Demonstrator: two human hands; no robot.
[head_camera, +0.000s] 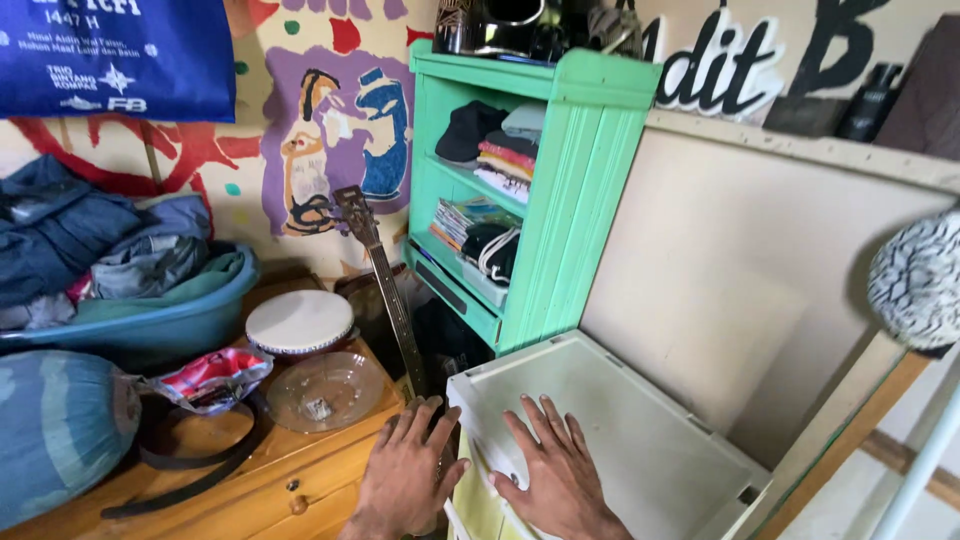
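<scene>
Nearest the camera, two bare hands, both spread flat with fingers splayed and gripping nothing: the right hand (556, 468) lies palm-down on the top of a white plastic drawer cabinet (640, 440) near its front left corner; the left hand (405, 475) rests just beside it, over the gap between the cabinet's left edge and the wooden dresser (300, 470), fingertips near the base of a guitar. The two hands lie close together but do not touch. The cabinet stands at lower centre, its flat top bare apart from the hand, backed by a beige wall panel (740, 280). On the dresser top, left of the hands: a clear glass dish (325, 388) with a small object in it, a crumpled red and white wrapper (212, 378), a dark strap (190, 455), and a small round drum with a white skin (299, 322). At far left, a blue striped cushion (55, 430). Behind, a teal plastic basin (150, 320) heaped with blue and grey clothing (80, 240). A guitar (385, 290) leans upright between dresser and a green wooden shelf unit (570, 200), whose shelves hold folded clothes, a dark cap and stacked books. Farthest back, a painted mural wall (330, 130) and a blue bag (120, 55) hanging at upper left.
</scene>
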